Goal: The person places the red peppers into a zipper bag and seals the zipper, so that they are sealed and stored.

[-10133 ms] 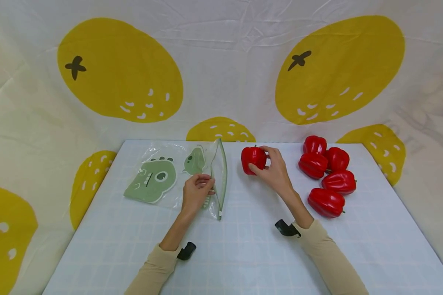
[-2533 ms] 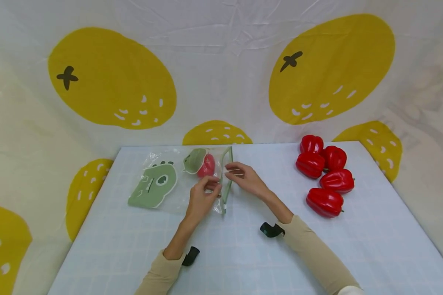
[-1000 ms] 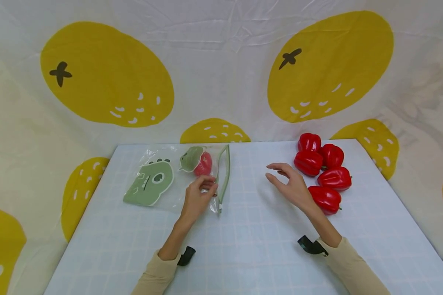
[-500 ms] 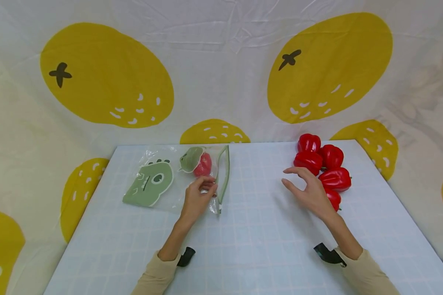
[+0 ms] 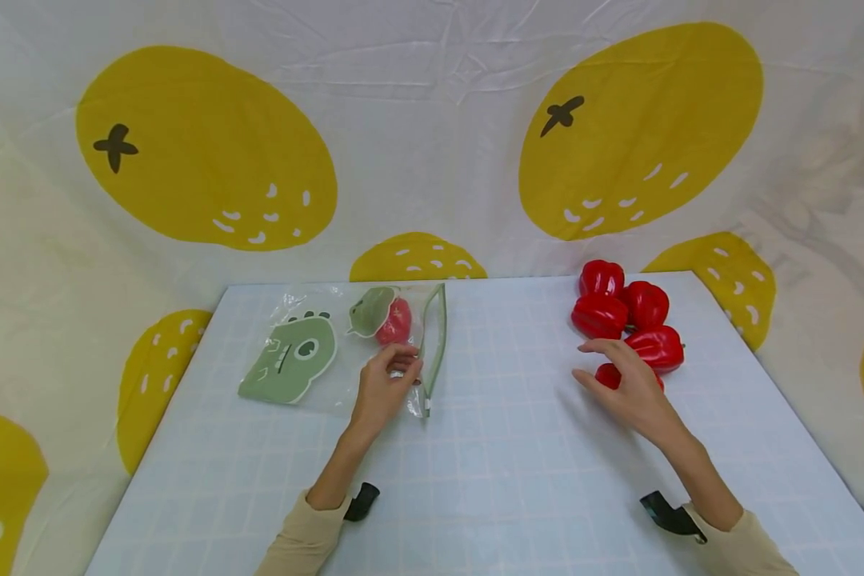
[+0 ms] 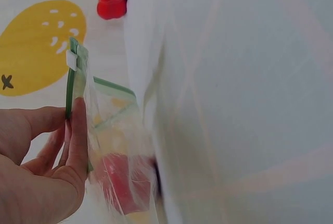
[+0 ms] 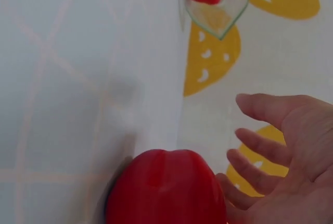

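Observation:
My left hand (image 5: 383, 392) pinches the green zip edge of a clear zipper bag (image 5: 439, 344), near its white slider (image 6: 71, 60). The bag lies on the table with green dinosaur prints, its mouth parted. One red bell pepper (image 5: 396, 322) sits inside, near the mouth. My right hand (image 5: 637, 400) holds nothing; its thumb and fingers are spread beside the nearest loose bell pepper (image 7: 166, 193). In the head view this hand hides much of that pepper. Whether the fingers touch it I cannot tell.
More red bell peppers (image 5: 599, 316) cluster at the back right of the table (image 5: 518, 480), close against each other. Behind the table hangs a white cloth (image 5: 418, 160) with large yellow fruit prints.
Earlier my right hand held a bell pepper; that pepper is now inside the bag. The right hand has since moved right from the bag's mouth to the loose peppers. The left hand stayed.

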### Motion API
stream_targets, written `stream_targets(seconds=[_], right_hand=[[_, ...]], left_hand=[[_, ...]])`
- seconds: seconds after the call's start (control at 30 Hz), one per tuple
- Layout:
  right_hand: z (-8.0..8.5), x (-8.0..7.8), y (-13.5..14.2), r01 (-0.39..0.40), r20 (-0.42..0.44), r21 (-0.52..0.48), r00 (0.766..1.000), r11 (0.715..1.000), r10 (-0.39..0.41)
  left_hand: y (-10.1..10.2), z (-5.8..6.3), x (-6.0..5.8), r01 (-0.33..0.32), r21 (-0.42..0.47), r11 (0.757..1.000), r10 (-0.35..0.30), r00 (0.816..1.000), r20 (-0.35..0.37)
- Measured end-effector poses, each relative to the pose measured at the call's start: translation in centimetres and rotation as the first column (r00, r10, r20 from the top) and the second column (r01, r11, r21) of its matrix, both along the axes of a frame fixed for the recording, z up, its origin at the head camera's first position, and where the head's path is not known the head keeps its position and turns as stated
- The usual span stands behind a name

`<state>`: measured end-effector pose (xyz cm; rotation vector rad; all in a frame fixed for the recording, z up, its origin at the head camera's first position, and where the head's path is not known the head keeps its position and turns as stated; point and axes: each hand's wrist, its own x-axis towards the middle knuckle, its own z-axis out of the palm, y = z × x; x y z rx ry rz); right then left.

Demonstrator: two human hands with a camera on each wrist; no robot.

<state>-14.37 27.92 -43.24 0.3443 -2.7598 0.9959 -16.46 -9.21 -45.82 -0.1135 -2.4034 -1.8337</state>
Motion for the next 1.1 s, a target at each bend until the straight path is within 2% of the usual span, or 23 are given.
stream_targets(seconds=[0.17, 0.4, 0.57, 0.6, 0.67, 0.83, 0.97, 1.1], right_hand=[[0.2, 0.6, 0.9, -0.015, 0.015, 0.061, 1.000, 0.998, 0.015], [0.4, 1.3, 1.9, -0.045, 0.048, 0.148, 0.998, 0.988, 0.039], [0.6, 1.8, 2.4, -0.044, 0.054, 0.213, 0.998, 0.976, 0.033], [0.7, 1.9, 2.5, -0.044, 0.058, 0.224, 0.998, 0.974, 0.032], [0.8, 2.1, 2.7, -0.046, 0.068, 0.248, 0.997, 0.968, 0.030], [0.8, 2.4, 3.0, -0.052, 0.083, 0.283, 0.996, 0.958, 0.029], [1.0, 2.5, 3.3, -0.053, 0.112, 0.288, 0.993, 0.956, 0.021], [1.3, 2.4, 3.4, -0.035, 0.138, 0.303, 0.990, 0.952, -0.008]], left_hand=[[0.0, 0.0, 0.0, 0.018, 0.065, 0.998, -0.017, 1.000, -0.024], [0.1, -0.1, 0.0, 0.003, 0.046, 0.999, -0.002, 1.000, -0.018], [0.5, 2.0, 0.9, 0.011, 0.033, 0.999, -0.010, 1.000, -0.024], [0.4, 2.0, 0.9, 0.011, 0.030, 0.999, -0.010, 1.000, -0.029], [0.5, 2.7, 1.3, 0.012, 0.033, 0.999, -0.011, 0.999, -0.033], [0.4, 1.9, 0.9, 0.008, 0.038, 0.999, -0.008, 1.000, -0.009], [0.2, 0.3, 0.2, 0.000, 0.031, 1.000, 0.000, 1.000, -0.009], [-0.1, -0.2, 0.0, 0.001, 0.032, 0.999, -0.001, 1.000, -0.022]])
